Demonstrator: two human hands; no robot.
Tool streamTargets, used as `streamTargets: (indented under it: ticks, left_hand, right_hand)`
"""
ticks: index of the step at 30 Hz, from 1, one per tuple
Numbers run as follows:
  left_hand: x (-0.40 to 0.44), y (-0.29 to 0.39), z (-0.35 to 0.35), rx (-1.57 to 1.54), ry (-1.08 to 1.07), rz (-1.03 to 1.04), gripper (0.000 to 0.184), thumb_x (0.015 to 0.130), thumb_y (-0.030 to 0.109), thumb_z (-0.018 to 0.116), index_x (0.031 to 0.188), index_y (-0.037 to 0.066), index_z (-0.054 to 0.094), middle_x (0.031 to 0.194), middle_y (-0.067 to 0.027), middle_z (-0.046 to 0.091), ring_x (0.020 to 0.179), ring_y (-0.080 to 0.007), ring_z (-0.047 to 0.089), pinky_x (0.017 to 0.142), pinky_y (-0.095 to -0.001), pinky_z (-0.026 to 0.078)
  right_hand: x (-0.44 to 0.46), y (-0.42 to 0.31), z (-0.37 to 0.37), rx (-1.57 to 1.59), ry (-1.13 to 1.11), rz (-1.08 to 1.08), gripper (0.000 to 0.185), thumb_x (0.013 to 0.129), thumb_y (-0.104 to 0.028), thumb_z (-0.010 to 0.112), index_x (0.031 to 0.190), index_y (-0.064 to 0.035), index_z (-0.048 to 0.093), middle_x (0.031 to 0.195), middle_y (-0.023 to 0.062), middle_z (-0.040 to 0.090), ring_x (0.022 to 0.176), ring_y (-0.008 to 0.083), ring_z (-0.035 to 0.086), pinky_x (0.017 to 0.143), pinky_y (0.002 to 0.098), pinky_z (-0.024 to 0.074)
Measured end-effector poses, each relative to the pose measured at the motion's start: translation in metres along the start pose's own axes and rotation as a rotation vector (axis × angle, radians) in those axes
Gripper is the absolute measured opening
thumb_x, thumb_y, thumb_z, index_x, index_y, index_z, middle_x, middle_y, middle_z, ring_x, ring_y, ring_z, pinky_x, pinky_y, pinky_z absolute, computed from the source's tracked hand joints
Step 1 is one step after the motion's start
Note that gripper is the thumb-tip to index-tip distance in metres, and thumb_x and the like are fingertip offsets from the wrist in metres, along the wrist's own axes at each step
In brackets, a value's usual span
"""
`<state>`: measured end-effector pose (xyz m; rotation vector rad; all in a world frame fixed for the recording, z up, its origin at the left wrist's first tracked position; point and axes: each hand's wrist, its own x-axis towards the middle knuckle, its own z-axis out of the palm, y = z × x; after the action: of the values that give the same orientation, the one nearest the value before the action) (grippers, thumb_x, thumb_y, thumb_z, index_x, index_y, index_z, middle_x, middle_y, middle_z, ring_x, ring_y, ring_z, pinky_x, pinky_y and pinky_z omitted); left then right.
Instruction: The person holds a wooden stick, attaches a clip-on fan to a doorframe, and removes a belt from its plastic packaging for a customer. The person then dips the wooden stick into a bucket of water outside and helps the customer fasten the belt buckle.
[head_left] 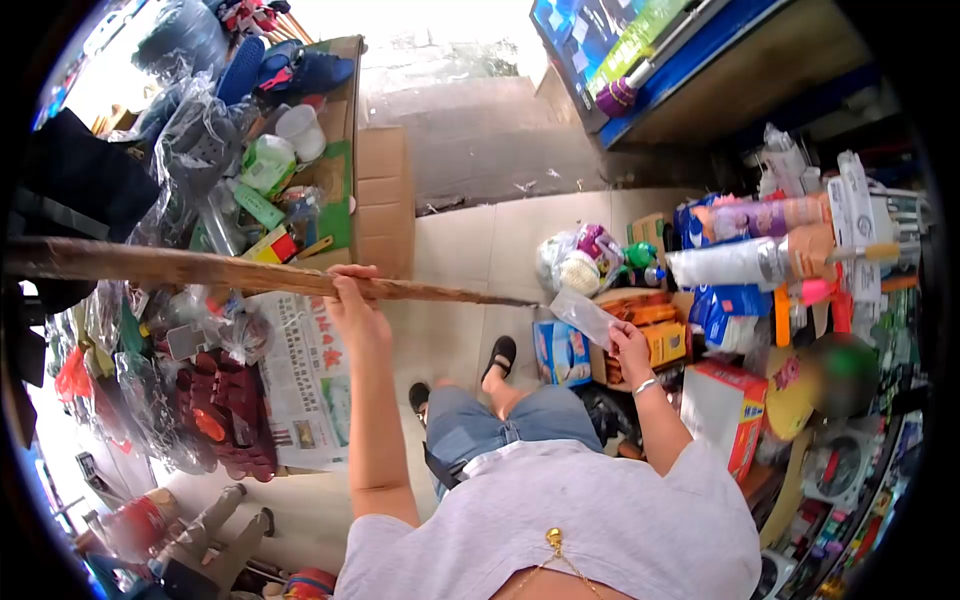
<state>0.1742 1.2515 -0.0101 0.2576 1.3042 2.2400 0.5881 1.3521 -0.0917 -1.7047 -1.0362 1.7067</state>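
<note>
A long brown wooden pole runs across the view from the far left edge to a thin dark tip near the centre. My left hand is wrapped round it towards its thinner end. Close to that tip, my right hand grips a flat, clear plastic packet by its lower right end. What the packet holds, if anything, is too pale to make out. The tip and the packet's upper left end are close together; whether they touch is unclear.
Newspaper, slippers and bagged goods cover the left stand. A cardboard flap juts from it. At right are an orange-filled box, a red and white carton and crowded shelves. Another person's legs show at lower left.
</note>
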Motion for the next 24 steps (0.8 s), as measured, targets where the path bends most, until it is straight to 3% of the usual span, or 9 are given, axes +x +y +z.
streamTargets:
  ticks: [3,8,11,17,19,24]
  left_hand:
    - [0.015,0.027,0.039,-0.039,-0.065,0.085,0.021,0.087,0.029,0.048,0.088,0.008,0.044,0.078,-0.0027,0.051,0.078,-0.013,0.05,0.085,-0.0341,0.039]
    - [0.05,0.059,0.081,0.045,-0.182,0.25,0.044,0.073,0.047,0.06,0.087,0.009,0.043,0.078,-0.0017,0.049,0.076,-0.014,0.05,0.087,-0.0368,0.037]
    - [0.088,0.062,0.103,0.083,-0.126,0.342,0.05,0.068,0.05,0.062,0.087,0.009,0.042,0.077,-0.0018,0.047,0.075,-0.0138,0.048,0.086,-0.0364,0.037]
    - [0.211,0.04,0.152,0.062,-0.116,0.44,0.049,0.068,0.049,0.061,0.087,0.009,0.041,0.077,-0.0016,0.044,0.075,-0.0137,0.047,0.082,-0.0343,0.04]
    - [0.251,0.033,0.172,0.053,-0.067,0.466,0.047,0.069,0.048,0.061,0.087,0.008,0.042,0.076,-0.0015,0.044,0.075,-0.0139,0.047,0.081,-0.0341,0.04]
    - [0.337,0.03,0.216,0.02,-0.019,0.478,0.043,0.071,0.044,0.061,0.085,0.008,0.043,0.077,-0.003,0.046,0.075,-0.0155,0.048,0.081,-0.0335,0.041]
  right_hand:
    - [0.036,-0.028,-0.014,0.117,0.003,-0.024,0.005,0.08,-0.011,0.054,0.084,-0.007,0.053,0.062,-0.0019,0.049,0.049,0.0064,0.044,0.043,0.0189,0.0338]
    - [0.094,-0.022,-0.018,0.248,0.003,0.105,0.006,0.079,-0.01,0.054,0.085,-0.0103,0.054,0.061,-0.0018,0.05,0.049,0.0079,0.045,0.045,0.0211,0.0361]
    - [0.13,-0.03,0.001,0.267,-0.034,0.185,0.002,0.079,-0.012,0.055,0.08,-0.0122,0.054,0.06,-0.0025,0.05,0.048,0.008,0.044,0.044,0.0227,0.0359]
    - [0.231,-0.106,0.046,0.252,0.006,0.173,0.008,0.078,-0.01,0.054,0.086,-0.009,0.051,0.059,-0.0015,0.046,0.047,0.0087,0.042,0.04,0.0227,0.034]
    - [0.269,-0.138,0.06,0.31,0.15,0.211,0.004,0.078,-0.011,0.055,0.082,-0.0106,0.053,0.057,-0.0029,0.046,0.043,0.0066,0.041,0.037,0.0201,0.0322]
    - [0.372,-0.214,0.111,0.312,0.061,0.105,0.005,0.08,-0.008,0.053,0.076,-0.0114,0.05,0.057,-0.0018,0.046,0.043,0.0068,0.04,0.037,0.019,0.0319]
